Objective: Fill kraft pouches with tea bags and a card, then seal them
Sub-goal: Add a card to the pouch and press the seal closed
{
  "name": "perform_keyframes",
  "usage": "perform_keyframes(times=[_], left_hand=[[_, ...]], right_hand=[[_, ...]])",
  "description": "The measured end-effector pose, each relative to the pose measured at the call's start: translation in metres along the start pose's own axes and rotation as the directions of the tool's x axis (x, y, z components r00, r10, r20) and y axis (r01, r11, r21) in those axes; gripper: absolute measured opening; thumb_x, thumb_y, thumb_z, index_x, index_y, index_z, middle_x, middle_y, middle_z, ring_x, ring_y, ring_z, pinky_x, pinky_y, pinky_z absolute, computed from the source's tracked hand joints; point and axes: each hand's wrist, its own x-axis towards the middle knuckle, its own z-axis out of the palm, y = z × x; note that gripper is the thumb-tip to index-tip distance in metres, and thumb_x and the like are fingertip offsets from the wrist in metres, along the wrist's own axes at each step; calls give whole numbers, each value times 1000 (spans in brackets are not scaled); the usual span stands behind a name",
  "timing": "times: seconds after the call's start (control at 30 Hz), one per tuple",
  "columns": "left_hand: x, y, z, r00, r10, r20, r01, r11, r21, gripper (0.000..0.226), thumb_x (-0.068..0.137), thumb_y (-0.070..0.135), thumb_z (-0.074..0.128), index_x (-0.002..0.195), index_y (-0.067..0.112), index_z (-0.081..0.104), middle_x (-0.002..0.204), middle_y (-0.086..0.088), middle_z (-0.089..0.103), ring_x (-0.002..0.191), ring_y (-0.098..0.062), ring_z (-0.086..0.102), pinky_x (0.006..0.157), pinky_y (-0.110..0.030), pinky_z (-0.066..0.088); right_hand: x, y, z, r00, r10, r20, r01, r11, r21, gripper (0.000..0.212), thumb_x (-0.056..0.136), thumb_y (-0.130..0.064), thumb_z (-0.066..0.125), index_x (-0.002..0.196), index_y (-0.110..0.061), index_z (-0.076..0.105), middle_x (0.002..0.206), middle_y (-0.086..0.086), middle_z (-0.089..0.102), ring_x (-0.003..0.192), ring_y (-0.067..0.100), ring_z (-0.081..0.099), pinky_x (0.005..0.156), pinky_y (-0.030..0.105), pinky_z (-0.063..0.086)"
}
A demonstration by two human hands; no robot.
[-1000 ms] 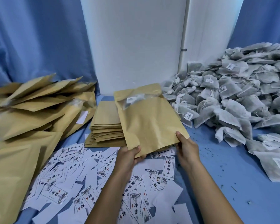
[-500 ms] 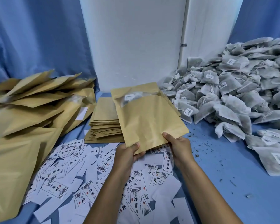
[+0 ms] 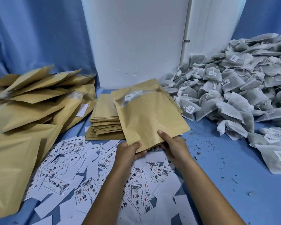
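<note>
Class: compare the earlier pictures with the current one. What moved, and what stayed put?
The right hand slid leftward along the held pouch's bottom edge, closer to the left hand; its thumb now presses the pouch's face. Both hands kept their grip. The pouch stack, cards and tea bags stayed put.

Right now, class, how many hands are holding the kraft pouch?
2: the left hand grips the kraft pouch at its near-left corner; the right hand grips its near edge.
</note>
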Motion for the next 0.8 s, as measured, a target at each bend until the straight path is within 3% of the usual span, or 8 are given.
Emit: perform_keyframes(times=[0.17, 0.23, 0.3, 0.47, 0.6, 0.67, 0.8], left_hand=[[-1, -1, 3, 999, -32, 16, 33, 999, -35, 5, 88, -2, 61, 91, 1, 63, 82, -7, 74, 71, -20, 72, 57, -23, 55], [0, -1, 2, 1000, -27, 10, 27, 999, -37, 5, 88, -3, 60, 91, 1, 63, 81, -6, 74, 70, -19, 72, 56, -22, 55], [0, -1, 4, 1000, -27, 10, 27, 999, -40, 6, 88, -3, 59, 91, 1, 63, 81, -7, 74, 69, -19, 72, 57, -22, 56], [-1, -1, 2, 997, -53, 57, 52, 998, 29, 11, 87, 3, 64, 97, -2, 64, 87, -13, 73, 71, -21, 71, 60, -23, 57], [1, 1, -6, 996, -61, 63, 50, 987, 153, 17, 86, 15, 68, 95, 1, 66, 73, -4, 71, 63, -15, 64, 69, -23, 54], [-1, 2, -5, 996, -57, 69, 48, 991, 124, 13, 86, 13, 67, 91, 1, 67, 71, -3, 69, 61, -13, 62, 62, -20, 53], [-10, 5, -1, 992, -21, 127, 6, 993, 116, 10, 87, 11, 65, 92, 4, 70, 86, -7, 75, 77, -17, 72, 59, -18, 52]], right_hand=[[1, 5, -1, 997, -32, -71, 22, 991, -135, 38, 79, -11, 75, 58, -8, 44, 53, 8, 52, 38, 13, 48, 42, 18, 38], [0, 6, 1, 999, -13, -46, 10, 997, -81, 32, 80, -8, 73, 56, -9, 52, 60, 10, 61, 47, 17, 58, 49, 22, 46], [-3, 8, 5, 999, 35, 41, -33, 998, -53, 18, 82, -4, 70, 67, -3, 61, 66, 12, 68, 57, 22, 65, 56, 25, 52], [-6, 8, 8, 998, 12, 60, -7, 997, -80, 20, 83, -3, 68, 66, 4, 60, 65, 17, 64, 61, 27, 63, 64, 33, 53], [-7, 9, 9, 999, -12, 33, 14, 998, -58, 31, 82, -5, 70, 56, -4, 54, 52, 9, 55, 50, 21, 54, 57, 29, 46], [-11, 9, 12, 998, -1, 66, 7, 997, -81, 29, 81, -7, 72, 57, -4, 55, 57, 11, 54, 52, 20, 50, 58, 29, 43], [-15, 10, 14, 989, 42, 140, -9, 974, -227, 54, 83, -9, 70, 38, -13, 41, 33, -4, 38, 25, 7, 31, 33, 14, 26]])
